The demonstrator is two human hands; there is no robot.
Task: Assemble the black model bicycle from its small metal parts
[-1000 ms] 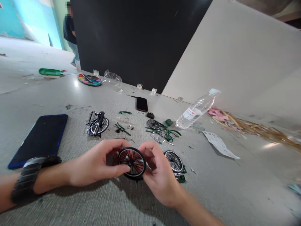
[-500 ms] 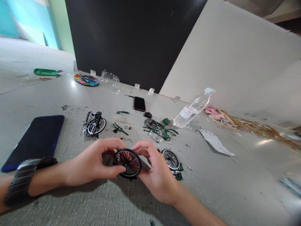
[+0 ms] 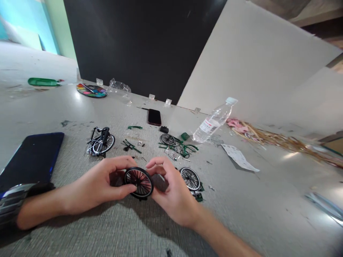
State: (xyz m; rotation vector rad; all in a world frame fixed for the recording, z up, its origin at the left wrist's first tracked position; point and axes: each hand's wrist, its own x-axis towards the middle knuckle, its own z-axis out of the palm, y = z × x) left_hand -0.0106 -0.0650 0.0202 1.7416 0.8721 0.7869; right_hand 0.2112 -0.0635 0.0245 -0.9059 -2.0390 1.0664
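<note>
A small black spoked model bicycle wheel (image 3: 139, 182) is held upright just above the grey table (image 3: 107, 228). My left hand (image 3: 103, 182) pinches its left rim between thumb and fingers. My right hand (image 3: 171, 191) curls around its right side, fingers bent over the top. A second spoked wheel (image 3: 190, 178) lies flat just right of my right hand, beside small green parts (image 3: 198, 196). Further back lie a partly built black model bike (image 3: 100, 142) and a green bike frame with a wheel (image 3: 177, 145).
A dark blue phone (image 3: 29, 160) lies by my left wrist, and a smaller dark phone (image 3: 154, 116) sits further back. A clear plastic bottle (image 3: 213, 121) lies on its side at right, near a paper sheet (image 3: 238, 157) and straw (image 3: 281, 141). A paint palette (image 3: 91, 90) sits far left.
The view has drifted so everything sits further left and slightly lower. Both hands keep hold of the wheel. The person standing at the far back left is out of view now.
</note>
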